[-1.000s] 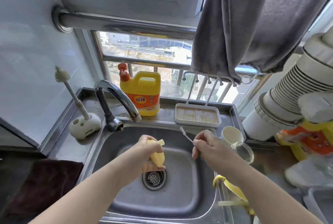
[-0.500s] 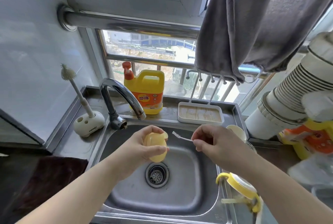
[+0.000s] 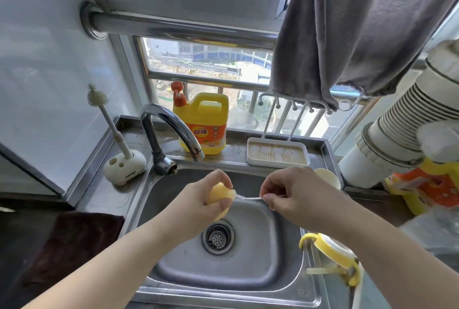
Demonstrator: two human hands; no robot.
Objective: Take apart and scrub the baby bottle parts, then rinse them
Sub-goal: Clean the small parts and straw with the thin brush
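Now, left hand (image 3: 198,199): curled round the yellow bottle part (image 3: 218,197), over the sink (image 3: 260,259).
Right hand (image 3: 295,192): pinching the thin brush (image 3: 248,198), bristles at the part.

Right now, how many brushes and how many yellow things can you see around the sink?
Brushes: 2, the thin brush in the right hand and the standing brush.
Yellow things: 3, the yellow part in the left hand, the detergent jug and the handled collar.
Total: 5
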